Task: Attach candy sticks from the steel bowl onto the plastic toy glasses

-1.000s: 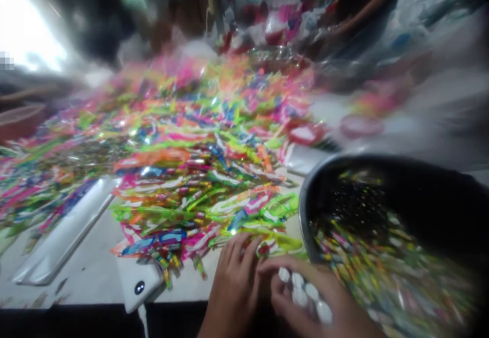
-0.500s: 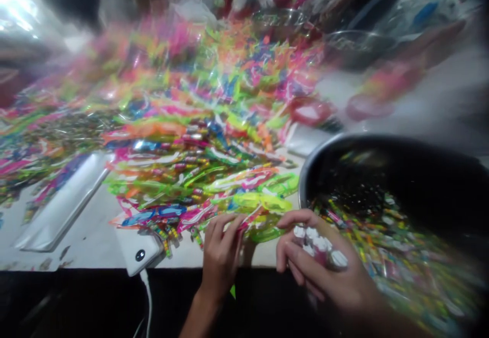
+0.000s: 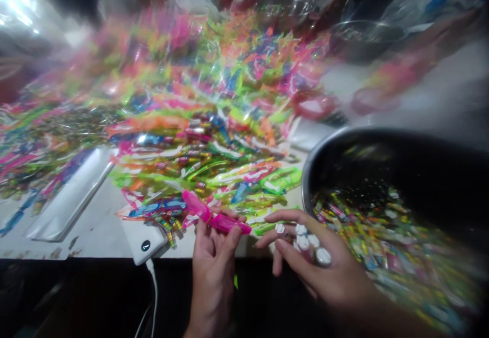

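My left hand (image 3: 214, 259), palm turned up, is closed on a bright pink see-through plastic piece (image 3: 225, 222), narrow at its middle. Thumb and fingers grip its right half. Beside it, my right hand (image 3: 338, 277) curls round a bunch of several small sticks with white ends (image 3: 303, 241). Its forefinger stretches toward the pink piece but stays apart from it. Just beyond both hands lies a heap of colourful plastic pieces (image 3: 206, 170), yellow, green, orange, blue and pink. What the heaped pieces are exactly is too blurred to tell.
A large metal bowl (image 3: 306, 175) at right holds many small colourful sticks (image 3: 393, 251). A white power bank (image 3: 147, 241) with a cable sits at the table's front edge. Clear plastic sleeves (image 3: 71, 195) lie at left. Another person's arm (image 3: 439, 37) reaches in from the right.
My left hand has turned palm up and lifted the pink plastic piece from the heap's near edge. My right hand's fingers have spread somewhat, still round the white-ended sticks.
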Available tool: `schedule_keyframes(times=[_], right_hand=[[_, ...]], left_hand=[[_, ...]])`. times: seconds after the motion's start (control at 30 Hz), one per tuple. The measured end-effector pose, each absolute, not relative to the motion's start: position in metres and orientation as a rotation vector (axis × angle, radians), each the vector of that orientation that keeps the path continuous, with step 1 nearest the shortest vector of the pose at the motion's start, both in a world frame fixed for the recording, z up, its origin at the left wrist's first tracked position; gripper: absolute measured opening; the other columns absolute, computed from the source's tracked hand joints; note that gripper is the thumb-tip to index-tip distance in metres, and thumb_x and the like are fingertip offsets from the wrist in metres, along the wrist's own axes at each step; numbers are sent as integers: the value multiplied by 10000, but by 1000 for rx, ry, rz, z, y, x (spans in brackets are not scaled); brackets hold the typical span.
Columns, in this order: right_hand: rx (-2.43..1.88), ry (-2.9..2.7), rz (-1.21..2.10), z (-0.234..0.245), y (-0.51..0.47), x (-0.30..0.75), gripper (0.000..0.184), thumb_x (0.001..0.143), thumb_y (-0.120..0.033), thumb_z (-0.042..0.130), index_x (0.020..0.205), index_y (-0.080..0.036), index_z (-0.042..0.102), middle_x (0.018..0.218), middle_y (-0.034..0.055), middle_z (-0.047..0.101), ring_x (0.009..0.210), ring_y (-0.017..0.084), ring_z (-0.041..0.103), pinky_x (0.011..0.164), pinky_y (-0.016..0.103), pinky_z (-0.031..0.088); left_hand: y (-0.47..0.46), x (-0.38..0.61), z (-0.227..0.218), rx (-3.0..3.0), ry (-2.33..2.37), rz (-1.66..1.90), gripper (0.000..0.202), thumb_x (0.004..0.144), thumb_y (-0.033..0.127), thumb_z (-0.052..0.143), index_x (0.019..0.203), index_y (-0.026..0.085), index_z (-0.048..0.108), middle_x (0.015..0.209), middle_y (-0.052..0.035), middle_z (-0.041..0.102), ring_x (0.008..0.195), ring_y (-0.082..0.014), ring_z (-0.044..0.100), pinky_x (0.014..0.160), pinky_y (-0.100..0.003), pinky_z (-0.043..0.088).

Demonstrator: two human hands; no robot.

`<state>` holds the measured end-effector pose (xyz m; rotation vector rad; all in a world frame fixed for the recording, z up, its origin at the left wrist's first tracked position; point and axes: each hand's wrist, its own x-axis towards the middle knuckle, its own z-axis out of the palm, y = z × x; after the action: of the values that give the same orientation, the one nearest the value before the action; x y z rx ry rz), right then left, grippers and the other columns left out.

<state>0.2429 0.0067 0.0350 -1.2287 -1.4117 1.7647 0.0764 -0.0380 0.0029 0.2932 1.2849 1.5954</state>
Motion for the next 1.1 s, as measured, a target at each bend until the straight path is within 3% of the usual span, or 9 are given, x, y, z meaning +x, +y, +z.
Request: schedule_keyframes(times=[0.13, 0.23, 0.33, 0.43, 0.53, 0.63, 0.87, 0.93, 1.1], right_hand=[[-1246, -1469, 1725, 35, 7, 243, 239, 990, -400, 673, 1138, -225, 606, 661, -8, 717, 602, 148, 670, 588, 220, 509], [-1272, -1514, 1726, 36, 7, 244, 243, 960, -402, 703, 1121, -222, 685, 634, -11, 696, 599, 157, 671, 613, 238, 528], [-1272, -1529, 1708, 37, 8, 245, 234, 925, -382, 736, 1100, -227, 746, 687, -4, 694, 577, 149, 661, 568, 231, 523], [-1318, -1584, 1650, 38, 7, 246, 239, 923, -388, 734, 1111, -242, 764, 742, 13, 701, 570, 149, 644, 545, 238, 521], [-1378, -1606, 1579, 40, 7, 247, 238, 918, -387, 736, 1119, -260, 743, 866, 30, 718, 612, 153, 646, 546, 236, 523], [-1389, -1629, 1542, 41, 8, 247, 193, 908, -377, 741, 1060, -258, 729, 922, 28, 718, 700, 171, 669, 566, 227, 525], [-1383, -1737, 1532, 45, 9, 246, 167, 914, -396, 730, 1002, -256, 753, 919, 23, 747, 816, 201, 698, 656, 250, 524], [-1389, -1742, 1531, 45, 9, 246, 164, 919, -398, 724, 1001, -259, 753, 898, 13, 748, 781, 187, 693, 623, 240, 506], [-1229, -1835, 1515, 45, 10, 246, 123, 952, -329, 691, 1018, -237, 741, 930, 15, 770, 816, 182, 719, 746, 250, 544]], left_hand=[[-50, 80, 10, 360, 1253, 1503, 623, 835, 284, 838, 1369, 277, 517, 944, -9, 717, 987, -190, 733, 874, -253, 583], [-53, 76, 16, 476, 1102, 1466, 643, 906, 253, 750, 1448, 340, 414, 895, 8, 707, 867, -175, 731, 830, -286, 595], [-52, 70, 19, 498, 999, 1449, 302, 999, 383, 615, 1269, 279, 531, 743, 20, 647, 675, -168, 705, 671, -284, 593], [-58, 64, 19, 553, 1182, 1358, 236, 962, 445, 667, 1058, 237, 610, 659, 26, 645, 526, -154, 665, 536, -249, 561], [-68, 56, 19, 958, 1544, 1194, 264, 917, 387, 735, 1155, 291, 671, 910, -23, 780, 756, -182, 764, 637, -212, 597], [-73, 47, 26, 1486, 1607, 978, 338, 970, 353, 665, 1307, 365, 633, 1080, -3, 791, 920, -173, 776, 713, -175, 594], [-61, 45, 45, 2234, 1574, 771, 315, 1018, 153, 515, 1323, 192, 585, 896, -52, 729, 730, -162, 710, 676, -234, 568], [-62, 45, 44, 2383, 1610, 768, 333, 1000, 142, 523, 1329, 170, 572, 876, -55, 720, 708, -174, 698, 652, -256, 556], [-66, 41, 41, 2590, 1699, 741, 290, 977, 145, 593, 1266, 155, 612, 781, -22, 689, 611, -159, 652, 558, -271, 468]])
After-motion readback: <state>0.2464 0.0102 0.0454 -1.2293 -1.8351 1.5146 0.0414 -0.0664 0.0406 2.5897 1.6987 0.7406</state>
